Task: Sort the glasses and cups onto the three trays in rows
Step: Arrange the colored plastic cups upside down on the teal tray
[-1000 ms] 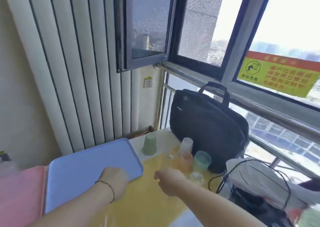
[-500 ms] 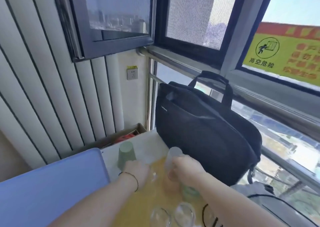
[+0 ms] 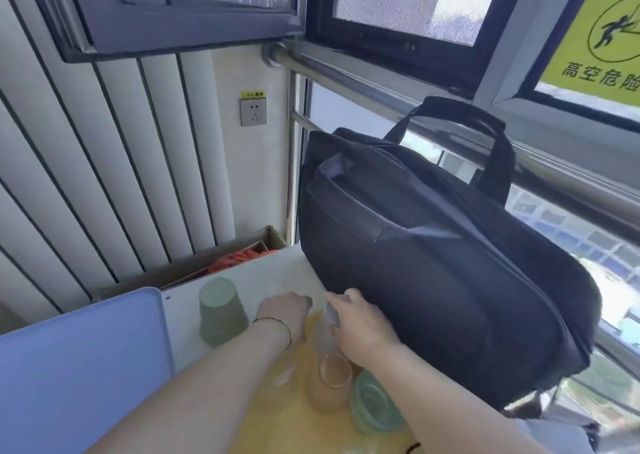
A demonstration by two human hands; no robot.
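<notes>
My right hand (image 3: 363, 325) grips a frosted clear cup (image 3: 327, 316) at the far end of the yellow tray (image 3: 277, 429), close against the black bag. My left hand (image 3: 284, 310) reaches beside it with its fingers curled down; what they hold, if anything, is hidden. An upside-down green cup (image 3: 221, 311) stands on the white table left of my left hand. A peach cup (image 3: 330, 384) and a teal cup (image 3: 375, 405) stand upright on the yellow tray under my right forearm. A clear glass (image 3: 280, 379) shows faintly below my left wrist. The blue tray (image 3: 79, 367) lies at the left.
A large black laptop bag (image 3: 433, 263) leans on the window rail (image 3: 381, 83), right behind the cups. A cardboard box (image 3: 239, 258) with orange contents sits behind the table by the ribbed wall. A black cable (image 3: 412, 448) lies at the bottom edge.
My view has moved closer and lower over the cups. My right hand has taken hold of the frosted cup, and my left hand has moved forward past the clear glass.
</notes>
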